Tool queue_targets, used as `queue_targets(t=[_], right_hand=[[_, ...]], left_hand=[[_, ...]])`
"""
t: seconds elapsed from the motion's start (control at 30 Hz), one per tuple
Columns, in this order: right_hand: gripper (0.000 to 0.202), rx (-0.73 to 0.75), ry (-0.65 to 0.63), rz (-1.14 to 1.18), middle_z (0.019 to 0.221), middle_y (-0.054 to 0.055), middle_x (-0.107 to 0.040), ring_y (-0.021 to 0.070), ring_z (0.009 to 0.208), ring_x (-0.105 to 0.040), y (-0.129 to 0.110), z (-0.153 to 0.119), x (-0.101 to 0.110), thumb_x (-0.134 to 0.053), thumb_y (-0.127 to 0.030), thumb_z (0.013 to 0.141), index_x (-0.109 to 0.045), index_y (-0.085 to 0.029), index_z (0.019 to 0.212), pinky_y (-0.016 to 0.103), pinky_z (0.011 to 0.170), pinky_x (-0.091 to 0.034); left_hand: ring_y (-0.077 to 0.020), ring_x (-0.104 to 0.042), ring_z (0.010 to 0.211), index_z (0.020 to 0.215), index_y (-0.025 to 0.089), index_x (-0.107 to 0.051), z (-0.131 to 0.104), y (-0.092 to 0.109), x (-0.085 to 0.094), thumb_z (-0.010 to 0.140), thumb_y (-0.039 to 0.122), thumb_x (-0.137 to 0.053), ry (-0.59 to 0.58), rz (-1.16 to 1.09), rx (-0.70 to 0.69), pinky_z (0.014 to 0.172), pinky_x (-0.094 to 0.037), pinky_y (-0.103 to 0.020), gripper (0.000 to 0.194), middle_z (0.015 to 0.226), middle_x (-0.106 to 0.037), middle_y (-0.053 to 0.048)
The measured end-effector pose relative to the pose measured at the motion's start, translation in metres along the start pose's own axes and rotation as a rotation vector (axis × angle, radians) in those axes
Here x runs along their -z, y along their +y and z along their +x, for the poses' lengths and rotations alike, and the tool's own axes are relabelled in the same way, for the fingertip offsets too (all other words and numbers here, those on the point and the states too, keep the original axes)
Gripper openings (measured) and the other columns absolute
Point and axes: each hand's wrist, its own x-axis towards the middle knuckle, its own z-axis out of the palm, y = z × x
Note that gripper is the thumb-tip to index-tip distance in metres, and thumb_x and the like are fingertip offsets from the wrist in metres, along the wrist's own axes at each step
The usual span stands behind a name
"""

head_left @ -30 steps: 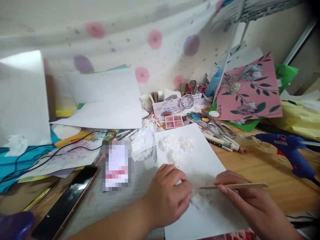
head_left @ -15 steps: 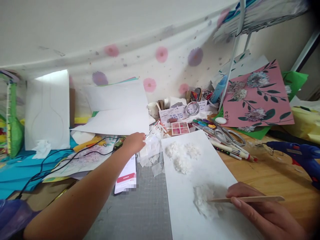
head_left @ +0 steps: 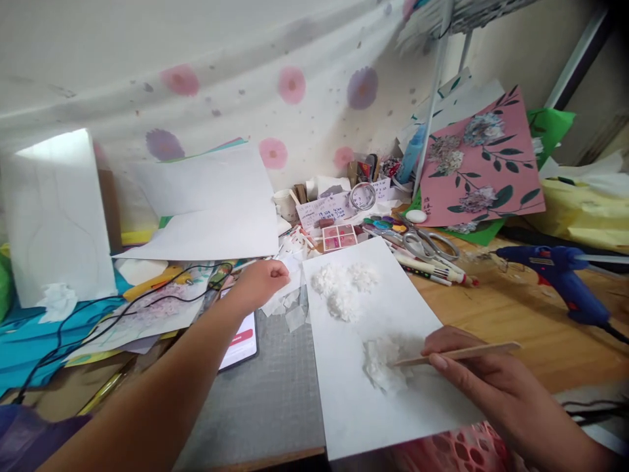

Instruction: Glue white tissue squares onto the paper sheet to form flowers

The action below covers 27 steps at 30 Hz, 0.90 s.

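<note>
"Right hand [head_left: 491, 383]?"
"Pinched wooden craft stick [head_left: 472, 353], tip at lower paper flower [head_left: 382, 367]; open room ran below, to near edge of white sheet [head_left: 354, 426]."
"Left hand [head_left: 263, 282]?"
"Curled beside paper scraps [head_left: 295, 317]; hold was indiscernible."

Glare tops the white board [head_left: 59, 219] under soft light, the upper-right corner dark.

The right hand [head_left: 484, 380] over there pinches a wooden stick [head_left: 472, 352], its tip at a fluffy white clump [head_left: 383, 360] on the white sheet [head_left: 346, 416]. 3 white puffs [head_left: 344, 307] sit farther up. I can make out the left hand [head_left: 260, 283], its fingers [head_left: 281, 269] curled, by the paper scraps [head_left: 295, 317] near a phone [head_left: 243, 347]. A blue glue gun [head_left: 557, 265] rests on the desk [head_left: 521, 321].
</note>
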Motion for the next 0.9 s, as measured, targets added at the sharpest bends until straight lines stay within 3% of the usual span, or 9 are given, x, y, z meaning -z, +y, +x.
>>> queue_targets(t=[0.1,0.27,0.47,0.63,0.9], right_hand=[[0.031,-0.021,0.020,0.035,0.081,0.006,-0.068,0.0203,0.080,-0.063,0.001,0.000,-0.001,-0.051,-0.039,0.089,-0.067,-0.021,0.070,0.031,0.076,-0.050],[0.022,-0.014,0.062,0.098,0.082,0.005,-0.066,0.0187,0.081,-0.062,0.005,-0.003,-0.003,-0.052,-0.034,0.090,-0.067,-0.020,0.081,0.032,0.076,-0.048],[0.017,-0.012,0.079,0.117,0.079,0.002,-0.063,0.0155,0.077,-0.060,0.001,-0.007,-0.001,-0.055,-0.028,0.089,-0.066,-0.019,0.080,0.029,0.072,-0.046],[0.016,-0.015,0.064,0.140,0.080,0.002,-0.064,0.0150,0.078,-0.060,0.000,-0.008,0.000,-0.055,-0.026,0.089,-0.066,-0.019,0.081,0.029,0.073,-0.046],[0.015,-0.046,0.068,0.154,0.082,0.002,-0.063,0.0144,0.080,-0.059,0.000,-0.005,0.002,-0.056,-0.025,0.089,-0.067,-0.019,0.082,0.027,0.073,-0.045]], left_hand=[[-0.0160,-0.057,0.064,0.071,0.019,-0.064,-0.018,0.020,-0.023,0.077,0.032,-0.056,-0.052,-0.058,-0.110,0.058,-0.040,-0.026,0.016,0.066,-0.062,0.003],[-0.0164,-0.059,0.078,0.073,0.021,-0.064,-0.040,0.051,-0.054,0.079,0.033,-0.054,-0.099,-0.154,-0.286,0.072,-0.044,-0.028,0.016,0.084,-0.064,0.000],[-0.0163,-0.060,0.080,0.073,0.021,-0.064,-0.049,0.058,-0.079,0.081,0.020,-0.057,0.010,-0.173,-0.586,0.074,-0.046,-0.030,0.011,0.084,-0.065,-0.001],[-0.0171,-0.061,0.081,0.081,0.021,-0.064,-0.056,0.057,-0.089,0.084,0.016,-0.058,0.082,-0.091,-0.843,0.077,-0.043,-0.035,0.008,0.084,-0.069,0.000],[-0.0171,-0.059,0.080,0.083,0.019,-0.064,-0.068,0.061,-0.090,0.081,0.008,-0.061,0.099,-0.097,-1.038,0.075,-0.043,-0.036,0.012,0.086,-0.069,-0.002]])
